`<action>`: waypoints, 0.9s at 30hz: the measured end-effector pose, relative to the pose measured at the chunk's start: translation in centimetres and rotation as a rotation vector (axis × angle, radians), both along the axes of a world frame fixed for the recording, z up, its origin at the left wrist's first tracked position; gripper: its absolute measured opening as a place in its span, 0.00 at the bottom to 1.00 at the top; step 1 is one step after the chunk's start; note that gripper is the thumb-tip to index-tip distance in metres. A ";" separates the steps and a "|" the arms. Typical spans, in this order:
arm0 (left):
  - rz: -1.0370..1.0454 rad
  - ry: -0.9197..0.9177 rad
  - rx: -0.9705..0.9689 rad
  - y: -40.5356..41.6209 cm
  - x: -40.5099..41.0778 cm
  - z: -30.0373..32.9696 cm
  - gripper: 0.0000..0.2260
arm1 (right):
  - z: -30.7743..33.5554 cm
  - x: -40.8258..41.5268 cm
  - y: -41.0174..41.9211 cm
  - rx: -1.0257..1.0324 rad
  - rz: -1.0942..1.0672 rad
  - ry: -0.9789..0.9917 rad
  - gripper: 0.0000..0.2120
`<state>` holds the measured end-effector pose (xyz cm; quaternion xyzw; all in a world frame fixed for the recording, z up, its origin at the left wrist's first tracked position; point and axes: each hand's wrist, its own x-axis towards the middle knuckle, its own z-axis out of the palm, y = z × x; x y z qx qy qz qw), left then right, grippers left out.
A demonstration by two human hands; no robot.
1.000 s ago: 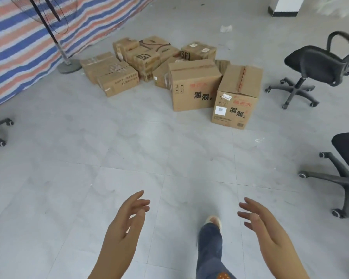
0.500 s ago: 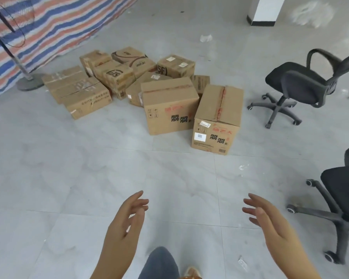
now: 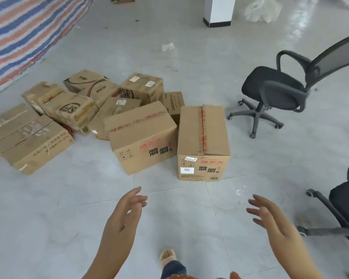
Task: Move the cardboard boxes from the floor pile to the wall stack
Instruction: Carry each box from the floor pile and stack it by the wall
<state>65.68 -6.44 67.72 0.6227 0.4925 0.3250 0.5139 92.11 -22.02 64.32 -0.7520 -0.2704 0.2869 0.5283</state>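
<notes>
Ahead of hands: box pile on floor.
Left hand: released, empty.
Right hand: released, empty.

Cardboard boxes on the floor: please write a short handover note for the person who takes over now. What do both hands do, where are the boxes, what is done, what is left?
Left hand: open, holds nothing.
Right hand: open, holds nothing.
Floor pile: about ten boxes ahead on the grey tiles. Nearest are the upright box with a white label and the big box beside it on its left.
Wall stack: not in view, so the count already moved cannot be told.
Done: no box is in hand.
Left: probably pick up the nearest box first; mind the office chair at the right.
</notes>
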 end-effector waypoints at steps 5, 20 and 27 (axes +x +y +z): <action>-0.145 0.058 -0.011 9.4 5.6 -0.1 0.12 | 0.3 4.7 6.9 -0.015 -0.047 0.003 0.13; 0.091 0.149 -0.179 22.9 27.9 -7.3 0.10 | -5.3 31.3 23.9 -0.212 0.060 0.124 0.12; 0.042 0.395 -0.371 31.5 35.7 -22.2 0.11 | -21.0 37.1 33.2 -0.456 0.087 0.195 0.09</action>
